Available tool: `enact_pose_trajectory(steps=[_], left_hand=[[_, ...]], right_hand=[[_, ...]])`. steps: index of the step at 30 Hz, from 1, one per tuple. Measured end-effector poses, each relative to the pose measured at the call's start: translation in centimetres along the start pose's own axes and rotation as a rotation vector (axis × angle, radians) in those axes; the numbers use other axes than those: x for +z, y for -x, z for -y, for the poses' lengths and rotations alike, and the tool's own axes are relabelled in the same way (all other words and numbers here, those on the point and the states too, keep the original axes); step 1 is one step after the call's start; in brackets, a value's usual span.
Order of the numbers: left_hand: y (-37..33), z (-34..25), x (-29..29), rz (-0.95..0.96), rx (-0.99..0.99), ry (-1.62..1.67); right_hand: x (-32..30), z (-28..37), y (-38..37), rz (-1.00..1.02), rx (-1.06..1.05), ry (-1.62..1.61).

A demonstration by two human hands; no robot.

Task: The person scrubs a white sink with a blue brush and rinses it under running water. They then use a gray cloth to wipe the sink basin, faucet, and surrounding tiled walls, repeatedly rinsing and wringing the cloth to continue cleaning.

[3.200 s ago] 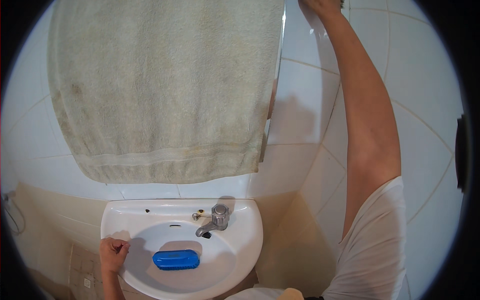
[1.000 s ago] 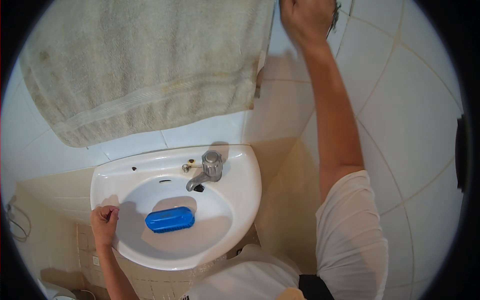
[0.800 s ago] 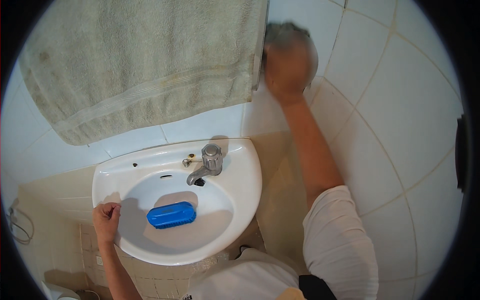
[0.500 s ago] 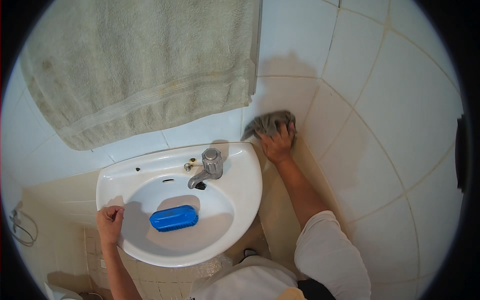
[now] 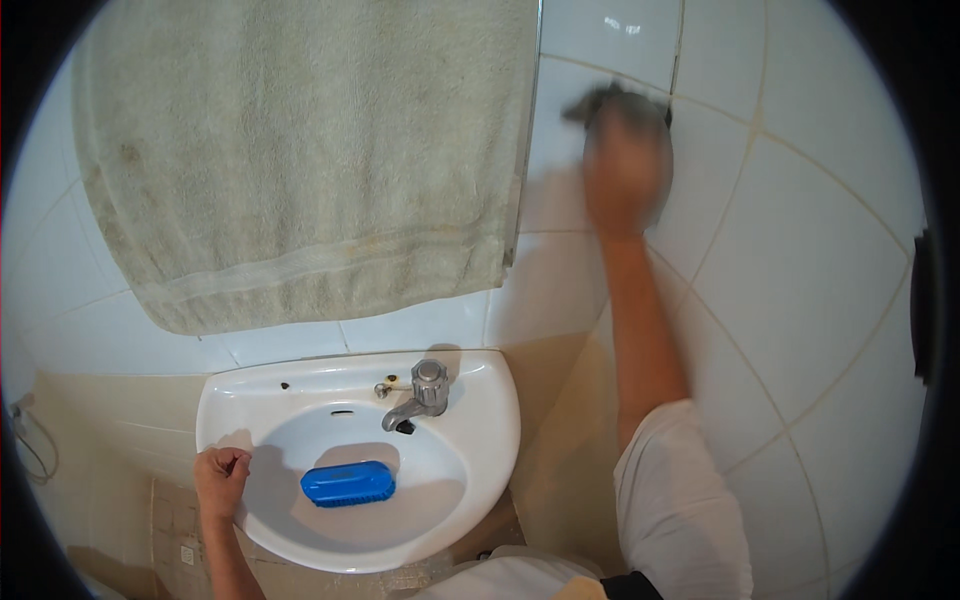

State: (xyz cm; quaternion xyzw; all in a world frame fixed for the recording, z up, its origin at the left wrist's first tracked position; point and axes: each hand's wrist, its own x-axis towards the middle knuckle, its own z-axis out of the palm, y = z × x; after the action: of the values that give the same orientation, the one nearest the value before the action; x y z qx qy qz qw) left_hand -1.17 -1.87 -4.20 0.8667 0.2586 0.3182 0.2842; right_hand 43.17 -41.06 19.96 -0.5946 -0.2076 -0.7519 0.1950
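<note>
A dark grey cloth (image 5: 605,98) is in my right hand (image 5: 628,175), which presses it to the white tiled wall near the corner, right of the hanging towel. Hand and cloth are smeared by motion. My left hand (image 5: 220,482) rests as a loose fist on the left rim of the white sink (image 5: 490,440), its thumb against the curled index finger. In the basin lies a blue scrubbing brush (image 5: 348,484), bristles down. A grey metal tap (image 5: 428,388) stands on the sink's back ledge.
A large beige towel (image 5: 310,170) hangs over the wall above the sink. The side wall (image 5: 790,290) of white tiles runs close along my right arm. A dark object (image 5: 925,305) shows at the far right edge. A hose (image 5: 38,450) hangs at far left.
My right hand has moved up the wall with the cloth, from beside the sink's back corner to beside the towel. The view has tilted upward. My left hand stays on the rim.
</note>
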Motion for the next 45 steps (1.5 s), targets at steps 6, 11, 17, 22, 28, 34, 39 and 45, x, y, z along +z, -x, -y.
enact_pose_trajectory(steps=[6, 11, 17, 22, 28, 34, 39, 45], left_hand=[[0.4, -0.4, -0.5, -0.019, -0.074, 0.085], [-0.2, 0.2, 0.8, -0.005, -0.068, 0.150], [0.3, 0.1, -0.3, 0.005, -0.043, 0.132], [0.0, 0.9, -0.1, 0.016, 0.044, 0.055], [-0.4, -1.2, -0.3, 0.066, 0.083, 0.019], [0.3, -0.4, -0.4, 0.066, 0.118, -0.009], [-0.6, 2.8, 0.0, 0.219, 0.047, 0.284], [8.9, -8.1, -0.8, 0.336, 0.282, 1.025]], right_hand=[[4.8, -0.9, -21.1, -0.089, 0.016, 0.029], [5.9, -4.5, -28.2, -0.145, -0.182, -0.094], [2.4, -0.3, -15.5, -0.022, -0.154, -0.158], [-1.2, -0.5, 9.1, 0.052, -0.126, 0.010], [-21.3, 1.6, 36.1, 0.914, 0.461, -0.321], [-42.9, 8.6, 43.3, 1.004, 1.316, -0.048], [-51.6, 11.1, 35.6, 0.751, 1.937, -0.332], [-48.4, 13.0, 25.8, 0.713, 1.619, -0.652]])
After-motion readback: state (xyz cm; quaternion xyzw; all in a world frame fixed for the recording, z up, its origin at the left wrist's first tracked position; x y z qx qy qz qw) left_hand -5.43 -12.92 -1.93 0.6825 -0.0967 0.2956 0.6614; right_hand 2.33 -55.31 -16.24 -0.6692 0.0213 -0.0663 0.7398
